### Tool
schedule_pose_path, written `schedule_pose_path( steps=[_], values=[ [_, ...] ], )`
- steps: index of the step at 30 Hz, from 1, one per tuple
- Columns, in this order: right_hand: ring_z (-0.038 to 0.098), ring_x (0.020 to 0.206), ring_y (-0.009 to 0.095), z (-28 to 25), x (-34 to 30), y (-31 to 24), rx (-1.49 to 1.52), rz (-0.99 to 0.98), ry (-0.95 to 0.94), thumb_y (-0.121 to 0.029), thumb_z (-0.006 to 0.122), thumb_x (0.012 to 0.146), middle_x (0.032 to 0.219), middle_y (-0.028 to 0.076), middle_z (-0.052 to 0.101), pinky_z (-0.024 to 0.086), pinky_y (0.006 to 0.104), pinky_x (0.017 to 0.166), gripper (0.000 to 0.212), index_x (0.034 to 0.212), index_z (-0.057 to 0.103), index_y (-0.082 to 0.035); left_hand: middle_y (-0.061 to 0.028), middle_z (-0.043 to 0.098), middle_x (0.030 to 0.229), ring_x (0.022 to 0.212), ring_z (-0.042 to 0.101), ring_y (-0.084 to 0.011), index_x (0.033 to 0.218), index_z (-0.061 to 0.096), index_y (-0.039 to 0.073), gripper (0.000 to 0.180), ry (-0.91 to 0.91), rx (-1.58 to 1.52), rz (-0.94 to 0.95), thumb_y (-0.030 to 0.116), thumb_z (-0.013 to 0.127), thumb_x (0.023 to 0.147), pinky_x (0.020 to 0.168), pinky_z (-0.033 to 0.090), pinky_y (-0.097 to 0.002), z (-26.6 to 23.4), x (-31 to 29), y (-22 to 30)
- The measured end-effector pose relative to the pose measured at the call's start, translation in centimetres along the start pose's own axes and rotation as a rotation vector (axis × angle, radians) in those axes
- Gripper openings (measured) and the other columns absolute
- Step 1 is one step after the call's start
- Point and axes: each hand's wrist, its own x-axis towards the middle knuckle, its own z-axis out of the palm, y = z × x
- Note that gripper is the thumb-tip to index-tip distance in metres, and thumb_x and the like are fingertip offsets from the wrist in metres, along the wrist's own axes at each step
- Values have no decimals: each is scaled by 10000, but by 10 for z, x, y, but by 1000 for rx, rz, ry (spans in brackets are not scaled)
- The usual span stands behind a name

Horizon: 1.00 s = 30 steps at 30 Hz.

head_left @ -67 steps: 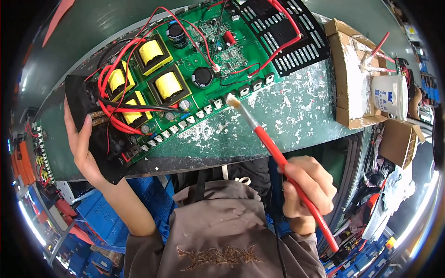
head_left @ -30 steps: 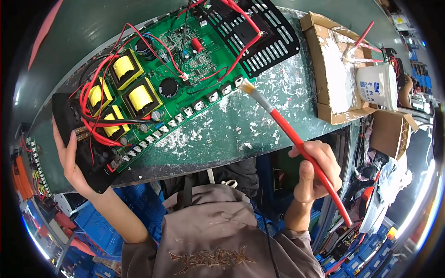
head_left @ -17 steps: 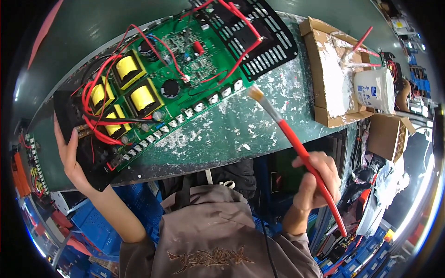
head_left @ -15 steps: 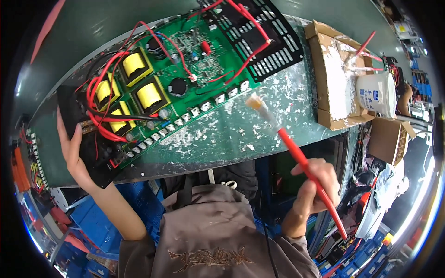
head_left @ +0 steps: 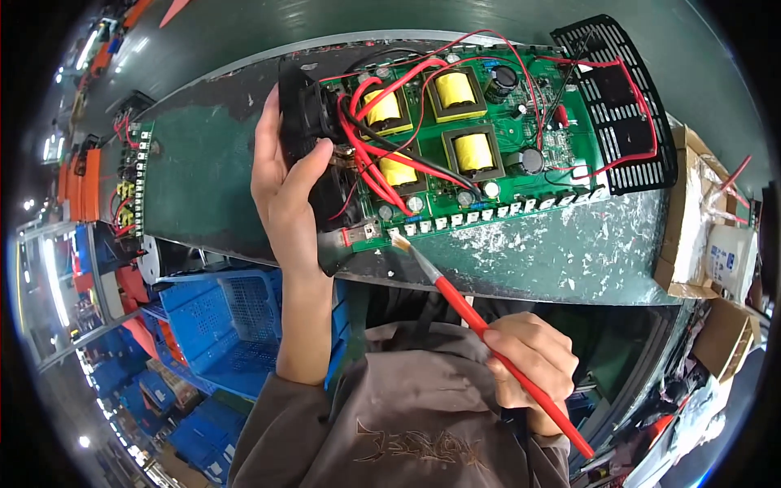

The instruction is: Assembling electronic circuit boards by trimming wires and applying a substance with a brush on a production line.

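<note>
A long green circuit board [head_left: 521,213] lies on the bench, with yellow-wound transformers [head_left: 474,153], black capacitors and red wires. Along its near edge runs a row of small silvery components [head_left: 455,220]. My left hand [head_left: 286,183] grips the black fan end [head_left: 313,114] of the assembly, thumb on top and fingers behind it. Closed around the red handle of a paintbrush [head_left: 464,305], my right hand [head_left: 533,362] holds the bristles at the left end of that row, at or just over the first components. A slotted black metal cover [head_left: 639,122] adjoins the board's right end.
A cardboard tray [head_left: 683,211] smeared with white stands at the right, with a white tub [head_left: 730,256] in it. White flakes speckle the green bench [head_left: 569,260]. Another circuit board [head_left: 128,187] lies far left. Blue crates [head_left: 220,325] stand below the bench.
The view has swung left, so the board appears further right and more level. My right hand has brought the brush leftward to the left end of the component row. My left hand keeps its hold.
</note>
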Motion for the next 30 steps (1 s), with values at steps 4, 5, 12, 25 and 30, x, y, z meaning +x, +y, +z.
schedule_pose_path(
  steps=[4,5,12,25,30],
  values=[
    [641,693,289,2,6,0,11,9,-42,59,738,617,839,160,635,551,344,603,335,939,648,76,-148,498,1315,1178,505,-176,1385,356,-90,648,-9,-120,-21,2,583,785,1027,352,-286,3,-1,4],
    [641,693,289,4,6,0,6,12,-39,59,738,617,839,160,635,551,344,603,335,939,648,76,-148,503,1310,1172,510,-176,1387,353,-88,649,1,-97,-16,1,583,787,1026,355,-287,3,0,4],
    [643,698,276,5,5,3,-70,-75,-29,55,736,637,822,158,636,555,341,599,307,927,642,92,-151,509,1307,1172,514,-184,1392,341,-86,645,-4,-151,-26,-17,574,795,1025,360,-292,4,-2,6],
    [641,693,279,-21,-13,3,-305,-76,26,59,701,682,823,154,631,551,346,590,268,940,636,93,-188,480,1345,1140,573,-237,1381,347,-93,568,-26,-27,21,-17,487,836,985,471,-334,-1,1,3],
    [646,692,287,-26,-14,3,-317,-56,37,68,692,681,824,163,632,551,347,582,270,943,631,96,-195,486,1331,1126,580,-237,1382,343,-93,560,-17,-31,26,-16,482,846,973,484,-334,0,1,0]
  ],
)
